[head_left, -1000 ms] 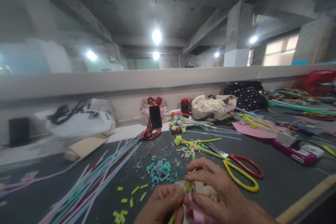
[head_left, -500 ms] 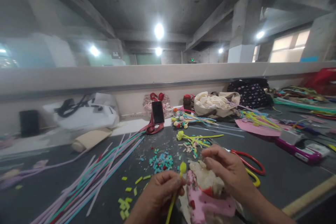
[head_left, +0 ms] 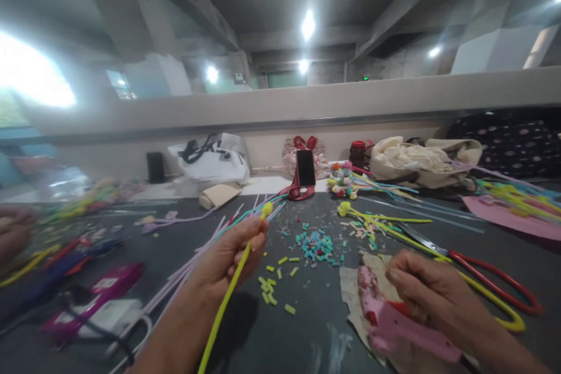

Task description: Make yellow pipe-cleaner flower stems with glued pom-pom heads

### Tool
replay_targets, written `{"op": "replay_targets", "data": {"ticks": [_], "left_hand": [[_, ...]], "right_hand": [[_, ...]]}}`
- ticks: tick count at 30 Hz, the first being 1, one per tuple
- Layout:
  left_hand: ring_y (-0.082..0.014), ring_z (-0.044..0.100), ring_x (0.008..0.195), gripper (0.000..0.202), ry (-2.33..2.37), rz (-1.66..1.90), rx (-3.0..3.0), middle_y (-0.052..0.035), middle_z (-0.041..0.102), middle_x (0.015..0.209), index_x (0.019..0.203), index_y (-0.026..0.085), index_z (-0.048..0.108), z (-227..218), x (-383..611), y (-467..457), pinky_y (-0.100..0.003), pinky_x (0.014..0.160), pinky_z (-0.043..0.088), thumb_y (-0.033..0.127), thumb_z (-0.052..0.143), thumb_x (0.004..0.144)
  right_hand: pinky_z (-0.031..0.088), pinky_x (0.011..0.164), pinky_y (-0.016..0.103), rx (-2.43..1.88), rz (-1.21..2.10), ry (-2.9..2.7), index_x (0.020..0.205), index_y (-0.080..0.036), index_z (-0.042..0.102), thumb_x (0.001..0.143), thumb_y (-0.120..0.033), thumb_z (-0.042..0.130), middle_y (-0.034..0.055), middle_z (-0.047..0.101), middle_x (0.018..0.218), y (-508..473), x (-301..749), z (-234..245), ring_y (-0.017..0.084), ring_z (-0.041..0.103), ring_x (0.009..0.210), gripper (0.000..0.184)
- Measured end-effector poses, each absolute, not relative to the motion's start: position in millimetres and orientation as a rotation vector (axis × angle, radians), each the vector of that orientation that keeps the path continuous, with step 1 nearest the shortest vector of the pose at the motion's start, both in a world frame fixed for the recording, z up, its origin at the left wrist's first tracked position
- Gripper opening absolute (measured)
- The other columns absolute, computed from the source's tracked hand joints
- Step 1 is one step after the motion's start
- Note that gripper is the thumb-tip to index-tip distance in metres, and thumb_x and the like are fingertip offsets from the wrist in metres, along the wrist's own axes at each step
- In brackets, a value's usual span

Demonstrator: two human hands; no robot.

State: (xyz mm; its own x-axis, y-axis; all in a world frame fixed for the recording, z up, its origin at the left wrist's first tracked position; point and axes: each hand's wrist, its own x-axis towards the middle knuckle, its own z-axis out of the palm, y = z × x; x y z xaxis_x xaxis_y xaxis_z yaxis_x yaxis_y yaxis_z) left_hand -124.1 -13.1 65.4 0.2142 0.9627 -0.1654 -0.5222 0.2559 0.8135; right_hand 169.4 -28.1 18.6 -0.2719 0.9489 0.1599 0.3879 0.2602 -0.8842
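My left hand (head_left: pixel 225 256) is closed round a long yellow-green stem (head_left: pixel 221 310) that ends in a small yellow ball at the top. The stem slants down past my wrist. My right hand (head_left: pixel 432 292) grips a pink glue gun (head_left: pixel 394 327) whose nozzle lies over a scrap of brown paper (head_left: pixel 353 289) on the dark table. Red-and-yellow scissors (head_left: pixel 491 289) lie just right of that hand.
Long coloured strips (head_left: pixel 205 251) fan out on the table beside my left hand. Small cut bits, blue and yellow (head_left: pixel 316 245), lie in the middle. A phone on a red stand (head_left: pixel 305 169), bags and finished flowers line the wall. Another pink glue gun (head_left: pixel 99 295) lies left; another person's hand (head_left: pixel 13 234) shows at far left.
My left hand has carried the yellow stem away to the left, off the glue gun. The right hand has lowered the gun onto the paper. My head has turned left.
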Motion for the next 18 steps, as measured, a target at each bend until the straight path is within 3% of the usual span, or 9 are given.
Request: {"op": "replay_targets", "data": {"ticks": [4,8,11,15,18], "left_hand": [[0.0031,0.025,0.028,0.014,0.802,1.059,0.723,0.0087,0.044,0.043,0.068,0.014,0.05,45,-112,-5,-0.006,0.028,0.012,0.024,0.06,0.071],[0.0021,0.027,0.029,0.024,0.866,0.919,0.84,0.0071,0.048,0.046,0.061,0.016,0.045,31,-90,-7,-0.009,0.028,0.011,0.028,0.064,0.068],[0.0012,0.028,0.03,0.024,0.914,0.907,0.916,0.0066,0.048,0.044,0.06,0.016,0.045,32,-80,-9,-0.01,0.031,0.012,0.029,0.062,0.069],[-0.0001,0.029,0.031,0.024,0.904,0.838,1.035,0.0057,0.049,0.041,0.058,0.015,0.046,33,-57,-11,-0.013,0.033,0.016,0.031,0.058,0.072],[-0.0039,0.042,0.035,0.022,0.974,0.737,1.155,0.0018,0.056,0.047,0.061,0.015,0.047,23,-32,-11,-0.014,0.034,0.022,0.033,0.052,0.074]], "right_hand": [[0.031,0.046,0.022,-1.212,0.735,-2.13,0.054,-0.019,0.05,0.078,-0.031,0.052,-0.0023,0.046,0.053,-23,170,25,0.012,0.041,0.05,0.027],[0.034,0.049,0.022,-1.296,0.731,-2.292,0.07,-0.021,0.06,0.073,-0.021,0.057,-0.001,0.059,0.064,-22,186,34,0.014,0.051,0.056,0.005],[0.033,0.051,0.021,-1.416,0.658,-2.406,0.072,-0.021,0.061,0.066,-0.015,0.062,-0.0017,0.061,0.069,-26,194,38,0.013,0.053,0.059,0.008],[0.029,0.05,0.022,-1.446,0.473,-2.559,0.073,-0.021,0.059,0.065,-0.023,0.064,-0.0022,0.06,0.07,-35,192,37,0.013,0.051,0.058,0.009],[0.023,0.048,0.022,-1.463,0.29,-2.598,0.071,-0.021,0.058,0.064,-0.026,0.064,-0.0023,0.059,0.067,-38,189,34,0.013,0.049,0.054,0.011]]}}
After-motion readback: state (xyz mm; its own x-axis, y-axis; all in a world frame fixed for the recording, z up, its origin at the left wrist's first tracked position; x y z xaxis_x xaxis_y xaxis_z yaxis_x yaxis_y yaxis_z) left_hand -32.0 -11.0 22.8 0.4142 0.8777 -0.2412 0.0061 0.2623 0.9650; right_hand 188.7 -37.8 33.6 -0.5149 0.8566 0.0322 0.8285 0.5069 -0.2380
